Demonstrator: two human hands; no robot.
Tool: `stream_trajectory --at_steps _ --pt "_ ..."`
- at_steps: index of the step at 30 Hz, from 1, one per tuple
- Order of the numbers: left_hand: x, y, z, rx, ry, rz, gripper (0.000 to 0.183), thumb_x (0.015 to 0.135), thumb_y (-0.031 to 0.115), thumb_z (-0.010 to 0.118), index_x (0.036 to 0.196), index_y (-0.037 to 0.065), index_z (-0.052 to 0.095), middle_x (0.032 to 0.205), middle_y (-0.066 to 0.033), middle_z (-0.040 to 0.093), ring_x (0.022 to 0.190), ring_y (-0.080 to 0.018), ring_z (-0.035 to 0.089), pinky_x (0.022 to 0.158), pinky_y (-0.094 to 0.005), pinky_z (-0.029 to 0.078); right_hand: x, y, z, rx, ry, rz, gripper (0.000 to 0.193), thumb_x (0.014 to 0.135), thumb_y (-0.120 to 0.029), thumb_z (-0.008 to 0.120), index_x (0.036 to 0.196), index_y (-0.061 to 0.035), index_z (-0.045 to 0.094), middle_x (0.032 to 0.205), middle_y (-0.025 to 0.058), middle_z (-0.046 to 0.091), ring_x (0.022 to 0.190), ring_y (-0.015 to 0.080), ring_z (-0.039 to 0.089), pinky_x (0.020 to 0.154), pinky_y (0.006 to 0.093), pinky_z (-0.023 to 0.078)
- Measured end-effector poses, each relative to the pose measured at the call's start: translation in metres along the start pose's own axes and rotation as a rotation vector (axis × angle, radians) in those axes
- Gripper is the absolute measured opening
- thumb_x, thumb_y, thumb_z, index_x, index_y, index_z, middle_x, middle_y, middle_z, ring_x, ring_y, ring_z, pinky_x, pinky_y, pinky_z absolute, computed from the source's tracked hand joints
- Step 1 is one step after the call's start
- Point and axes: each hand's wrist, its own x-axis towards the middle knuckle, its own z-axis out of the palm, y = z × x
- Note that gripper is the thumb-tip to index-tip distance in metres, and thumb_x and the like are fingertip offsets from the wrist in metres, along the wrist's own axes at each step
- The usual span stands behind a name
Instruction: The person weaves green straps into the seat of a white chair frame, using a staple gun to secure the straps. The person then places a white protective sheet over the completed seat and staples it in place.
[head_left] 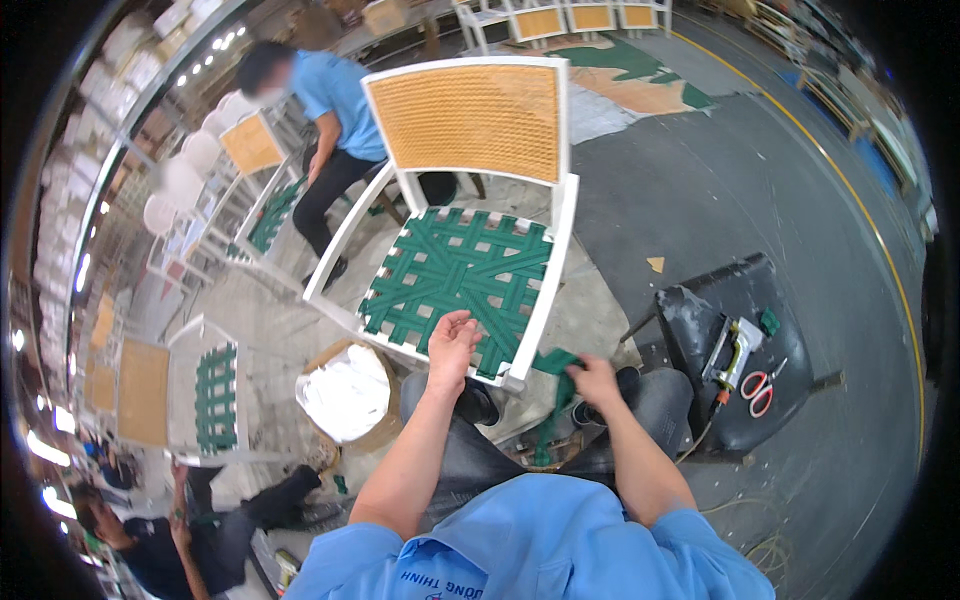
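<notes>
A white armchair (568, 215) with a woven tan back (465, 115) stands in front of me. Green webbing straps (455, 275) criss-cross its seat, some running diagonally through the middle. Above the seat's front edge is my left hand (453, 348), its fingers loosely bent and apart, with nothing visible in them. My right hand (597, 382) is closed at a loose green strap (556, 365) beside the chair's front right corner. The strap's lower part hangs toward the floor between my legs. Part of the right-hand grip is blurred.
At right, a black stool (790, 400) bears a staple gun (738, 350), red-handled scissors (762, 388) and a hose. A carton with white lining (345, 395) stands left. One person (345, 110) sits behind the chair, another (160, 545) works lower left beside a chair (145, 390).
</notes>
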Motion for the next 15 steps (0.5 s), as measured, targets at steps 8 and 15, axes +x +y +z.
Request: stream_trajectory --at_steps 8,15 --pt "-0.021 -0.082 -0.079 0.300 0.128 -0.072 0.021 0.096 0.012 0.063 0.114 0.002 0.070 0.094 -0.0072 0.074 0.081 -0.0168 0.070 0.072 -0.0308 0.054 -0.026 0.026 0.031 -0.313 -0.602 0.355 0.039 0.084 -0.019 0.079 0.119 -0.0032 0.072 0.102 0.0186 0.076 0.096 0.0284 0.073 0.086 0.0404 0.056" --pt "-0.018 -0.103 -0.060 0.545 0.034 0.098 0.019 0.096 0.015 0.064 0.109 0.005 0.072 0.094 -0.0151 0.075 0.086 -0.0277 0.073 0.080 -0.0386 0.056 -0.019 0.010 0.030 -0.601 -0.425 -0.053 0.032 0.089 -0.021 0.075 0.115 -0.0038 0.074 0.101 0.0178 0.077 0.090 0.0326 0.074 0.080 0.0396 0.058"
